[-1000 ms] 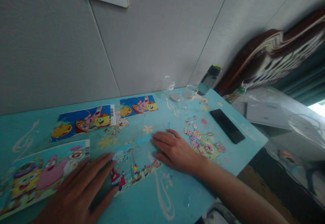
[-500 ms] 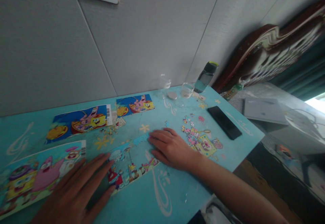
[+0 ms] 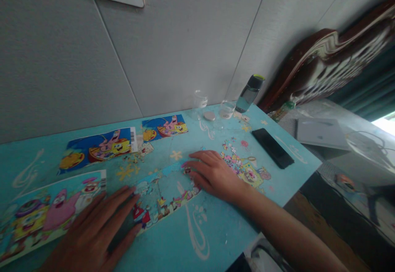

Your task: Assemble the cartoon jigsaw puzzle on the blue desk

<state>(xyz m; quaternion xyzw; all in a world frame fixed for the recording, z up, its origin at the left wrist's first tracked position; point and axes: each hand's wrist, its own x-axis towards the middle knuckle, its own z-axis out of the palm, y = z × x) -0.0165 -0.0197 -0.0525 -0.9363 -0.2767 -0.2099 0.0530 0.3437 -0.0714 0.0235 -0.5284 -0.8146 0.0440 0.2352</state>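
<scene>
A partly assembled jigsaw puzzle (image 3: pixel 162 208) lies flat on the table, with pieces round its border and blue surface showing in its middle. My left hand (image 3: pixel 95 226) rests at its left edge, fingers spread, partly over a picture sheet of cartoon characters (image 3: pixel 58 206). Over the right edge of the puzzle lies my right hand (image 3: pixel 214 175), palm down, its fingers stretched out and slightly bent. What is under that palm is hidden. Loose puzzle pieces (image 3: pixel 231 156) are heaped just beyond the right hand.
Two blue picture sheets, a larger one (image 3: pixel 101 146) and a smaller one (image 3: pixel 165 126), lie near the wall. Clear cups (image 3: pixel 227 109), a round lid (image 3: pixel 209 116) and a dark-capped bottle (image 3: pixel 249 94) stand at the back. A black phone (image 3: pixel 272 147) lies on the right.
My right hand has shifted slightly right and away from me, uncovering more of the puzzle's right border. My left hand stays at the left edge.
</scene>
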